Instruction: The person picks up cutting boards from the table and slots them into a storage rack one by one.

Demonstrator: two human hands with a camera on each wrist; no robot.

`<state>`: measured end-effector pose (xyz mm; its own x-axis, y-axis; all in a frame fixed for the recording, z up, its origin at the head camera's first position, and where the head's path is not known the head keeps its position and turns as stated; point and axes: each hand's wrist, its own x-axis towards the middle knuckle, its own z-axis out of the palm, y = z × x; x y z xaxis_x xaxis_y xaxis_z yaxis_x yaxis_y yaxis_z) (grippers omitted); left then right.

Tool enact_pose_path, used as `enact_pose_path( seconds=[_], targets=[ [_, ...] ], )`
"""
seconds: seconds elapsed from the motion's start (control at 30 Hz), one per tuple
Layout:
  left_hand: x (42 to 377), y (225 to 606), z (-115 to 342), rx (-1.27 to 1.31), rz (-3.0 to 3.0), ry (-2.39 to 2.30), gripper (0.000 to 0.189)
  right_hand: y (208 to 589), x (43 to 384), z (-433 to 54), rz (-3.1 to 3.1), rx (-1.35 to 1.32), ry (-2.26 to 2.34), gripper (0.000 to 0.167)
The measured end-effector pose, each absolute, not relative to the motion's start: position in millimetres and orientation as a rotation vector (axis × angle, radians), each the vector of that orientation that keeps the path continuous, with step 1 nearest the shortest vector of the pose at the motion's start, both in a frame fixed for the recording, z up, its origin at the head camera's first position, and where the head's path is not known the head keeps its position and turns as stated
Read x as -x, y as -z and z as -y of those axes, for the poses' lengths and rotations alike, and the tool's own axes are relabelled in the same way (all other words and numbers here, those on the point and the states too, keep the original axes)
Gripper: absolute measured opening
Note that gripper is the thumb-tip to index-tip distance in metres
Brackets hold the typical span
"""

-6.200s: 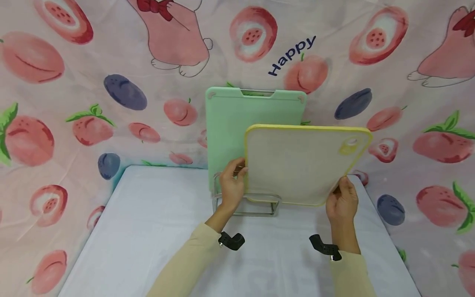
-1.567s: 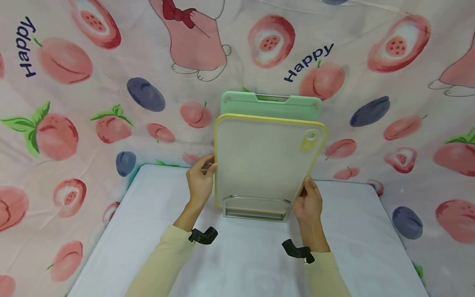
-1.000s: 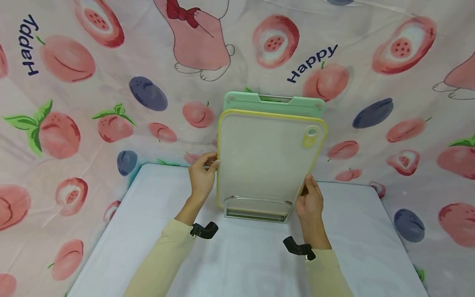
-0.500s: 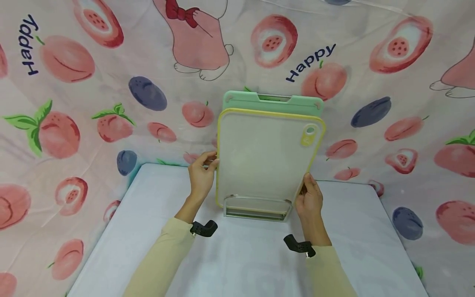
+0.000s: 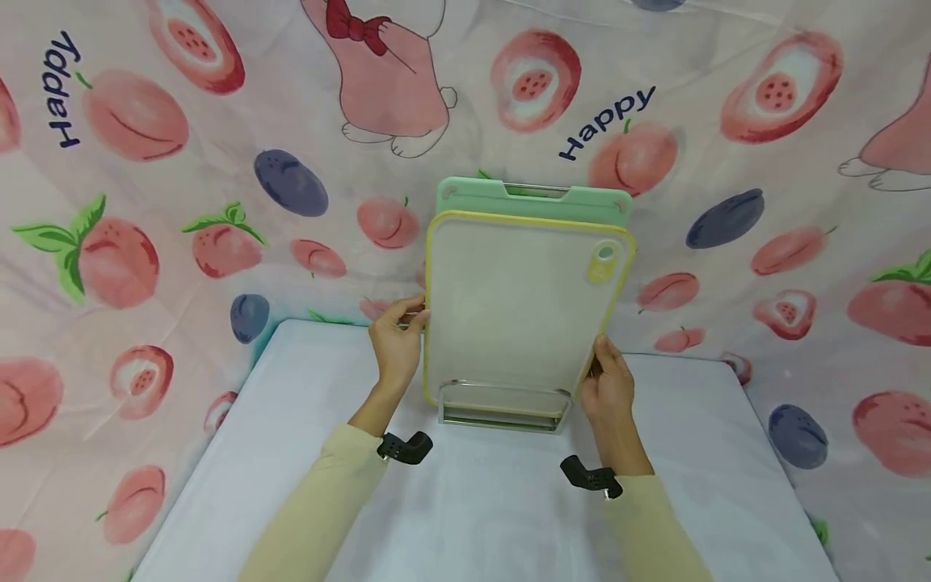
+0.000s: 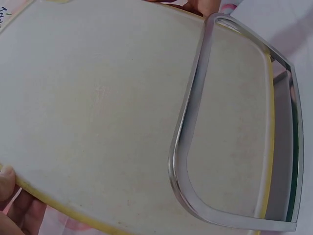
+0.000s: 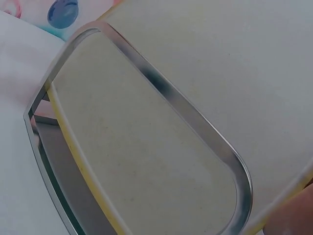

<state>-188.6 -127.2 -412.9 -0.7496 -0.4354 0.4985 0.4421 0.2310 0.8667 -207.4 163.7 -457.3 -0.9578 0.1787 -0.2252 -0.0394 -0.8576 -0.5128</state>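
Note:
A pale cutting board with a yellow rim [image 5: 524,307] stands upright in a metal rack [image 5: 509,388], its lower part behind the rack's front loop. My left hand [image 5: 396,339] pinches its left edge between thumb and fingers. On the opposite side, my right hand [image 5: 609,384] holds the lower right edge. Behind it is a mint-green cutting board [image 5: 534,202], mostly hidden, with only its top strip showing. In the left wrist view, the pale board's bottom edge [image 6: 270,147] lies inside the loop; left fingertips [image 6: 7,181] grip the rim at lower left.
A white-covered table [image 5: 465,501] lies under the rack. Behind it hangs a fruit-patterned cloth [image 5: 291,81], close to the back of the green board. Black wrist cameras [image 5: 405,448] sit on both wrists.
Since the oldest frame, both hands have brought the pale board left, from partly beside the rack to squarely behind its front loop. Over the last second it barely moves, leaning slightly back.

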Motion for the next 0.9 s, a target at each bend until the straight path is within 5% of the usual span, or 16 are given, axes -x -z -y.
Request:
enact_pose_path(
  seconds=[0.27,0.9],
  targets=[
    [163.2,387.9,115.9,-0.005,1.835,1.58,0.018,458.6,199.1,-167.8,0.764,0.416,-2.853,0.009],
    [176.2,413.9,131.6,0.024,1.981,1.593,0.019,458.4,184.6,-171.0,0.941,0.396,-2.819,0.008]
  ],
)
